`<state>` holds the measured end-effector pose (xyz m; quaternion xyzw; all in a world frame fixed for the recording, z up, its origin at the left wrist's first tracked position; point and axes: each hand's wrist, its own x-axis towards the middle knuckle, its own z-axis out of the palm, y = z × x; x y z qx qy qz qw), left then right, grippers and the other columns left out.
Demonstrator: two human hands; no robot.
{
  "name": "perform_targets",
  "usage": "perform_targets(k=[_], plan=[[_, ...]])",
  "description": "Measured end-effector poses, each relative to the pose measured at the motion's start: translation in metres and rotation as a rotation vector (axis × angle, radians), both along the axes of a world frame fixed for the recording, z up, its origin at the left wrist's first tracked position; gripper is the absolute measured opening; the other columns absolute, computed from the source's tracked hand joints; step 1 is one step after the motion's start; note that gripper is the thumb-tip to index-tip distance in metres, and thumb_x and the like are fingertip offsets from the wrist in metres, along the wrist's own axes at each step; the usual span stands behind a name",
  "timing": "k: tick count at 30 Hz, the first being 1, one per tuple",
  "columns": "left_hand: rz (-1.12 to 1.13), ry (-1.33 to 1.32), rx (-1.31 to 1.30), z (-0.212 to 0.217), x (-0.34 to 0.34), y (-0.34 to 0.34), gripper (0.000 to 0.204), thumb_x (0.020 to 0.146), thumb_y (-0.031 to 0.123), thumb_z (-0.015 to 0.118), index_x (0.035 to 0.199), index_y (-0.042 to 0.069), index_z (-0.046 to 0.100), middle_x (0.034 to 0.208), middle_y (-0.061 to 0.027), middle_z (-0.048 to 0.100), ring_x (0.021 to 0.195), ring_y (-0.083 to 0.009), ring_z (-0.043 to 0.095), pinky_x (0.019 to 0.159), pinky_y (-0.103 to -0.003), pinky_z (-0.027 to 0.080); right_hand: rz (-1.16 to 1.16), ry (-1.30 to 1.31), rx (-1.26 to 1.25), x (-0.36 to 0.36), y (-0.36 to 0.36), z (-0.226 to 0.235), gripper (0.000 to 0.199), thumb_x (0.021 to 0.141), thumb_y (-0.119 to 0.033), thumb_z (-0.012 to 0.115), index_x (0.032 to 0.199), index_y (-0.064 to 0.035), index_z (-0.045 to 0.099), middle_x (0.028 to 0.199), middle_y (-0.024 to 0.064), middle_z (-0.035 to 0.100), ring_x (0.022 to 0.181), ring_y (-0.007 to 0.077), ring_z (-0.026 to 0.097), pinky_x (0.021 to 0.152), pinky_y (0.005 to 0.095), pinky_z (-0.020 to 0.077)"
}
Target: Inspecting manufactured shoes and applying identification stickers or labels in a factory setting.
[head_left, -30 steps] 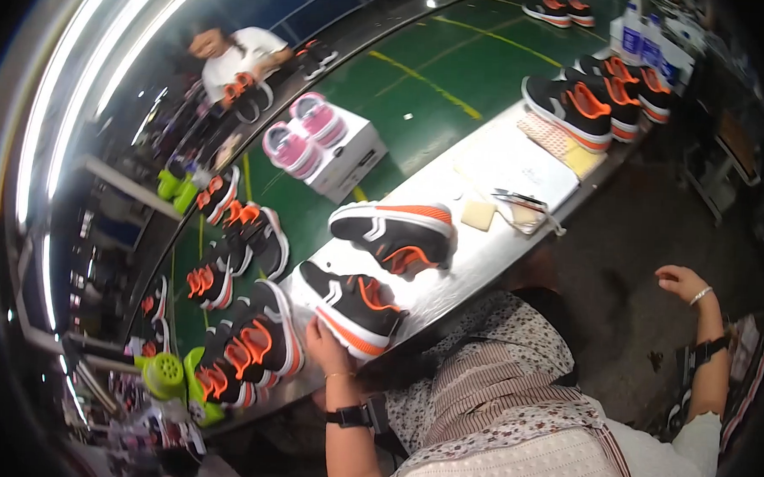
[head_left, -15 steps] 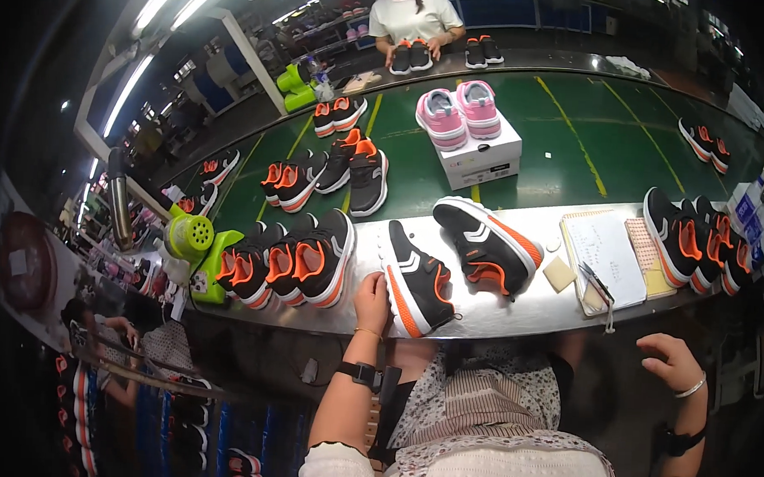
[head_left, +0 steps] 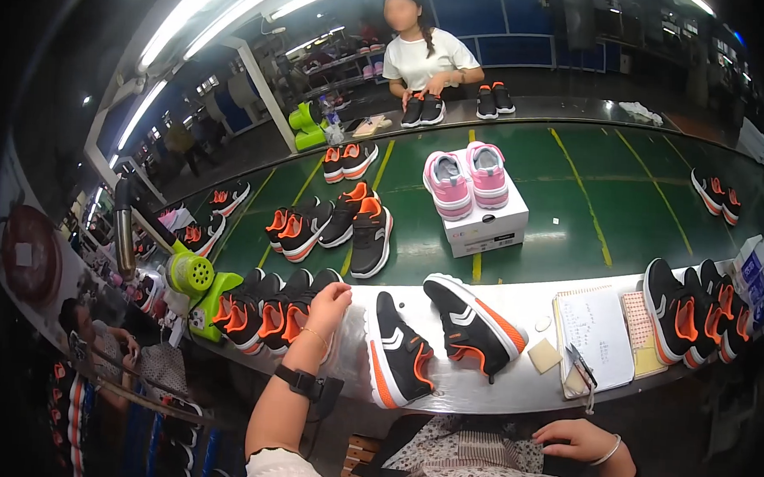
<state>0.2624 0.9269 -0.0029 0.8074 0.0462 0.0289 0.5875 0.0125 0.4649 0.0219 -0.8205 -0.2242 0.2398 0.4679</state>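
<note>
My left hand (head_left: 331,304) is raised over the right end of a row of black and orange sneakers (head_left: 272,315), hiding part of the nearest one. Its fingers are curled together, and nothing shows in them. To the right, a black sneaker with an orange lining (head_left: 396,354) lies on the metal bench edge, apart from the hand. Beside it a matching sneaker (head_left: 473,328) lies tilted, its white and orange sole facing the far right. Low by my lap, my right hand (head_left: 571,438) hangs with loosely stretched fingers and holds nothing.
An open notebook (head_left: 598,333) with small thread snips (head_left: 581,363) lies right of the sneakers, near a beige square pad (head_left: 544,356). More sneakers (head_left: 694,316) stand far right. Pink shoes (head_left: 465,184) top a white box (head_left: 489,230) on the green belt (head_left: 562,212). Across it, a co-worker (head_left: 432,62) handles shoes.
My left hand has left the black sneaker's side and moved up and left to the row. My right hand has come in toward my lap. The view has tilted up.
</note>
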Motion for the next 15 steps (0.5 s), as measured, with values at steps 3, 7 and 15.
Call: perform_targets(k=[3,7,15], plan=[[-0.013,-0.078,0.277,0.037,0.05,0.0,0.025,0.083,0.015,0.058,0.104,0.001,0.057,0.091,-0.0046,0.061,0.082,-0.0105,0.055,0.07,-0.024,0.044,-0.077,0.16,-0.111,-0.013,-0.013,-0.034,0.026,0.085,-0.022,0.06,0.103,-0.0034,0.063,0.102,0.0103,0.063,0.095,0.0211,0.06,0.084,0.0291,0.0459],[0.0,-0.082,0.705,0.053,0.128,0.002,0.053,0.075,0.028,0.067,0.117,0.002,0.051,0.106,-0.0167,0.059,0.101,-0.0274,0.057,0.088,-0.036,0.044,-0.562,0.35,-0.131,-0.042,-0.029,-0.076,0.031,0.08,-0.024,0.064,0.101,-0.0027,0.063,0.091,0.0137,0.065,0.088,0.0236,0.063,0.079,0.0309,0.0484],[-0.015,-0.014,0.75,0.001,0.241,-0.018,0.098,0.061,0.046,0.075,0.137,0.01,0.025,0.13,-0.023,0.036,0.116,-0.0381,0.044,0.097,-0.041,0.039,-1.141,0.293,-0.269,-0.076,-0.049,-0.139,0.027,0.085,-0.017,0.058,0.104,0.0027,0.06,0.102,0.0137,0.062,0.096,0.0224,0.056,0.087,0.0319,0.0421]])
